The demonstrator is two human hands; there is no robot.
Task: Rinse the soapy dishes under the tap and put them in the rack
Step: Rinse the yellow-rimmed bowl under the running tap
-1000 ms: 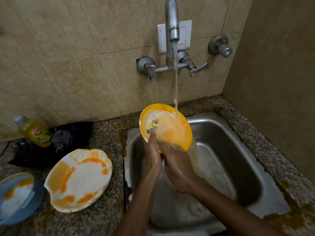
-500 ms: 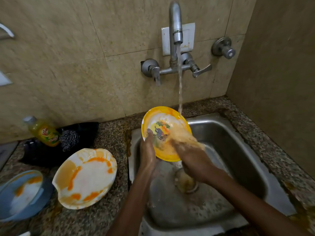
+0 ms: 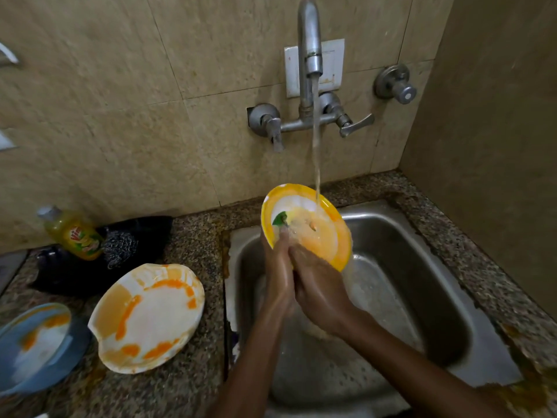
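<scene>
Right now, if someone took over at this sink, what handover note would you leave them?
Left hand: grips the yellow plate at its lower left edge, tilted over the sink.
Right hand: at the plate's lower rim; whether it grips or rubs is hard to tell.
The tap runs, and water hits the plate's face.
Done: no dish looks finished; no rack in view.
Left: finish rinsing this plate, then the orange-stained white plate and the blue dish on the counter, and rack them all.
</scene>
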